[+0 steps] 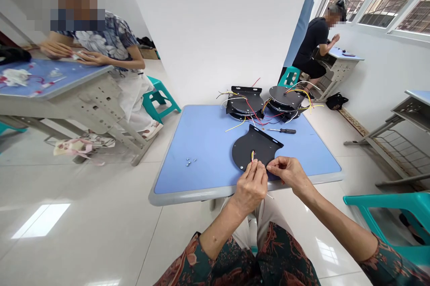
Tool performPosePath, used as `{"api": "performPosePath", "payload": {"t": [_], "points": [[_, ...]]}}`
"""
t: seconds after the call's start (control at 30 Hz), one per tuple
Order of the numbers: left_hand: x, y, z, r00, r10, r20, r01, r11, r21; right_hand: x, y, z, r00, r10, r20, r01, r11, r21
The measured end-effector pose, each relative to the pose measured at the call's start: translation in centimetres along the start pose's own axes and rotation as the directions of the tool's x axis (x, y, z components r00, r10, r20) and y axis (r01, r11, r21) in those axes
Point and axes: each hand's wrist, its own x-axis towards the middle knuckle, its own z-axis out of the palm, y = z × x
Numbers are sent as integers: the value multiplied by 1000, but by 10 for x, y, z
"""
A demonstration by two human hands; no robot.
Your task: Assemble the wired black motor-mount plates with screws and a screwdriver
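Observation:
In the head view a black round plate (240,151) with a flanged straight edge lies near the front of the blue table (201,143). Thin wires (252,155), yellow, white and red, come out of its middle hole and run under the fingers of my left hand (251,184). That hand is closed on the wires, over the plate's near part. My right hand (289,172) pinches at the plate's near right edge; whatever is between its fingertips is too small to make out. One screw (241,167) shows at the plate's lower left.
Several loose screws (189,162) lie at the table's left. A black-handled screwdriver (287,131) rests behind the plate. Two stacks of similar black plates (247,103) with loose wires stand at the back. A green stool (389,201) is at right; other people sit at nearby desks.

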Motion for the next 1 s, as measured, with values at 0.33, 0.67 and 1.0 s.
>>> {"api": "performPosePath", "payload": {"t": [0.33,0.67,1.0], "points": [[0,0,0,1000,-9,3,9,999,-36,1,-5,-3,998,-27,51,22,995,96],[6,-1,-6,1000,5,-21,-5,1000,7,-11,11,3,807,-587,-62,520,756,-397],[5,-1,-6,1000,-2,-26,1,1000,-11,-6,27,-1,629,-777,36,679,526,-512]]}}
